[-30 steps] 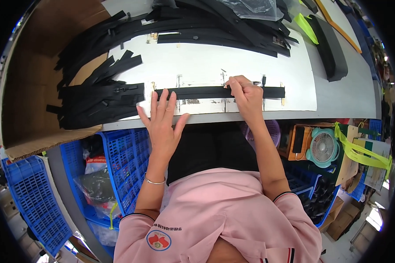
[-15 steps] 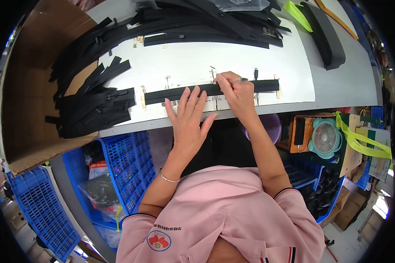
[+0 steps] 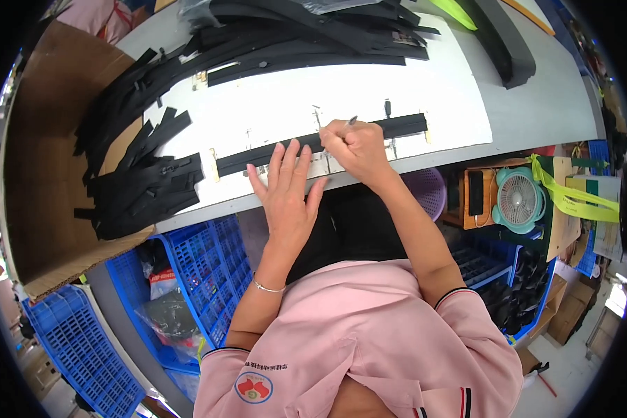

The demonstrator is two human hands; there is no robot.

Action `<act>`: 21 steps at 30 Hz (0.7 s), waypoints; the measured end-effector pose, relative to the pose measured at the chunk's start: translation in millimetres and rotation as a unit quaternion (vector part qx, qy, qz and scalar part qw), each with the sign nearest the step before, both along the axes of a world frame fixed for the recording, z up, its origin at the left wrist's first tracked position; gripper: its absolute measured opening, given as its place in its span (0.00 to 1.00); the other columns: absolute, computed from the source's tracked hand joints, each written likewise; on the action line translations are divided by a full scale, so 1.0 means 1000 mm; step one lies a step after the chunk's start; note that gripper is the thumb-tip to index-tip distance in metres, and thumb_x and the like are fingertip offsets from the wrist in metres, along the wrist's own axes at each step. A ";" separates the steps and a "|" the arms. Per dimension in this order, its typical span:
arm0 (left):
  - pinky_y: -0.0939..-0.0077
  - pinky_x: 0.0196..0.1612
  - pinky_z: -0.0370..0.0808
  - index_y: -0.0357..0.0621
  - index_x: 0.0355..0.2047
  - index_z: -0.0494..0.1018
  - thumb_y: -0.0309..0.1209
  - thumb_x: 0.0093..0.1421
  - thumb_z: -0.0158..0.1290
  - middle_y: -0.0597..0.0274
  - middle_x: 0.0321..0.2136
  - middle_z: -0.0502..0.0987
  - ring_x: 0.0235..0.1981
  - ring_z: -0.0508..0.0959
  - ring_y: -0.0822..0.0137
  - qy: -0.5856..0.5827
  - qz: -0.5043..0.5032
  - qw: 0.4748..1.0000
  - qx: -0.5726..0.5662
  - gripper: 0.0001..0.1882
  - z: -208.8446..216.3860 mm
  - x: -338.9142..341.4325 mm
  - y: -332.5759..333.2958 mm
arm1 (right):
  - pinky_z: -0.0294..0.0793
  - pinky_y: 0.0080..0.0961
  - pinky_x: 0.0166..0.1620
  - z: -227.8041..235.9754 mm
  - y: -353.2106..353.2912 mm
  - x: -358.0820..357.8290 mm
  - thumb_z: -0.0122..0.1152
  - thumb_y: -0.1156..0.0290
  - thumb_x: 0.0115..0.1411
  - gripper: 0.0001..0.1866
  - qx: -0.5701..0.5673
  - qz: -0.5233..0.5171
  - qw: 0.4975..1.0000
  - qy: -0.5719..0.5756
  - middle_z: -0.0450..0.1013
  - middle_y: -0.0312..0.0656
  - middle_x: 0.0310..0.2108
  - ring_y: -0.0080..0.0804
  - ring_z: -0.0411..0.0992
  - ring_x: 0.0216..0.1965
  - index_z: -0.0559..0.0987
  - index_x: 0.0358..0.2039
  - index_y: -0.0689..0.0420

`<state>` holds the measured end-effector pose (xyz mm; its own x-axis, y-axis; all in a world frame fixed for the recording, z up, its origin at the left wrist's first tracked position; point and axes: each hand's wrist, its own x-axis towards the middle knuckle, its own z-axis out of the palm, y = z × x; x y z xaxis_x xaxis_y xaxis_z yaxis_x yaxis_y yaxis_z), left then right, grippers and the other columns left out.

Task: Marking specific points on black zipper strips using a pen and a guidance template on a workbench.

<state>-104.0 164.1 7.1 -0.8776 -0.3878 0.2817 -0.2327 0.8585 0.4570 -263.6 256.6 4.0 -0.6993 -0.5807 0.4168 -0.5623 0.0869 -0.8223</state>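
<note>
A long black zipper strip (image 3: pixel 404 126) lies straight across the white board (image 3: pixel 258 104), close to its near edge. My left hand (image 3: pixel 285 198) rests flat with fingers spread, the fingertips pressing on the strip left of its middle. In my right hand (image 3: pixel 359 157) is a pen (image 3: pixel 352 120), pinched in closed fingers, its back end showing above the knuckles. That hand leans over the strip right of the middle; the pen's tip is hidden behind the fingers. Dark marks are drawn on the board around the strip, and yellowish tabs (image 3: pixel 214 164) sit at its ends.
Black zipper strips (image 3: pixel 292 31) pile up at the back, and more (image 3: pixel 146 184) hang into a cardboard box (image 3: pixel 49 125) at left. A dark block (image 3: pixel 505 42) lies back right. Blue crates (image 3: pixel 205 265), a purple basket (image 3: pixel 426 194) and a small fan (image 3: pixel 519 200) stand below the table edge.
The whole view has shifted slightly. My right hand has moved a little nearer to me over the strip, and the pen now points more upward. My left hand stays on the strip.
</note>
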 end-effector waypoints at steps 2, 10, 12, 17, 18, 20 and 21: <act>0.33 0.74 0.38 0.45 0.64 0.73 0.38 0.64 0.63 0.58 0.66 0.71 0.71 0.64 0.54 -0.001 -0.005 1.000 -0.005 0.29 -0.001 0.002 -0.001 | 0.68 0.30 0.24 0.012 0.007 0.000 0.63 0.73 0.61 0.13 0.041 0.010 0.999 0.023 0.77 0.40 0.19 0.32 0.72 0.17 0.80 0.20 0.64; 0.39 0.75 0.36 0.47 0.66 0.72 0.37 0.65 0.62 0.57 0.69 0.69 0.73 0.62 0.54 -0.016 -0.001 1.000 -0.006 0.30 0.001 0.003 -0.001 | 0.66 0.16 0.29 0.041 0.069 -0.044 0.59 0.68 0.68 0.14 -0.062 -0.064 0.966 -0.242 0.78 0.35 0.25 0.16 0.68 0.23 0.85 0.28 0.61; 0.39 0.75 0.36 0.46 0.66 0.71 0.37 0.66 0.62 0.57 0.69 0.68 0.73 0.62 0.54 -0.018 -0.003 1.000 -0.007 0.30 0.002 0.003 -0.001 | 0.66 0.16 0.30 0.041 0.080 -0.052 0.58 0.67 0.69 0.14 -0.020 -0.097 0.967 -0.236 0.77 0.34 0.23 0.15 0.68 0.24 0.85 0.29 0.61; 0.35 0.74 0.39 0.43 0.64 0.72 0.36 0.65 0.62 0.53 0.68 0.68 0.74 0.59 0.48 0.003 0.017 1.000 0.012 0.29 0.005 -0.005 0.004 | 0.65 0.16 0.30 0.035 0.086 -0.059 0.60 0.63 0.69 0.17 0.003 -0.088 0.952 -0.295 0.73 0.32 0.22 0.15 0.68 0.25 0.84 0.27 0.61; 0.35 0.74 0.39 0.43 0.64 0.72 0.36 0.65 0.62 0.53 0.68 0.68 0.74 0.59 0.48 0.002 0.015 1.000 0.010 0.29 0.006 -0.011 0.007 | 0.65 0.16 0.30 0.035 0.087 -0.059 0.60 0.63 0.69 0.17 0.001 -0.088 0.951 -0.296 0.73 0.32 0.22 0.15 0.68 0.25 0.84 0.27 0.61; 0.40 0.75 0.41 0.43 0.63 0.73 0.34 0.64 0.62 0.53 0.68 0.68 0.74 0.58 0.46 0.060 -0.043 0.995 0.071 0.27 0.016 -0.038 0.015 | 0.66 0.16 0.30 0.035 0.088 -0.059 0.59 0.65 0.69 0.16 -0.017 -0.081 0.949 -0.304 0.75 0.32 0.23 0.15 0.68 0.25 0.84 0.27 0.61; 0.41 0.75 0.43 0.46 0.61 0.75 0.34 0.64 0.62 0.52 0.68 0.68 0.75 0.57 0.46 0.053 -0.075 0.993 0.079 0.25 0.022 -0.053 0.020 | 0.66 0.16 0.30 0.034 0.090 -0.060 0.59 0.65 0.69 0.16 -0.018 -0.083 0.949 -0.305 0.75 0.32 0.23 0.15 0.68 0.25 0.84 0.27 0.61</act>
<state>-156.5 183.9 29.1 -0.8975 -0.3022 0.3212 -0.0518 0.7956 0.6036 -324.1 346.3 38.4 -0.8973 -0.4348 -0.0764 0.0374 0.0976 -0.9945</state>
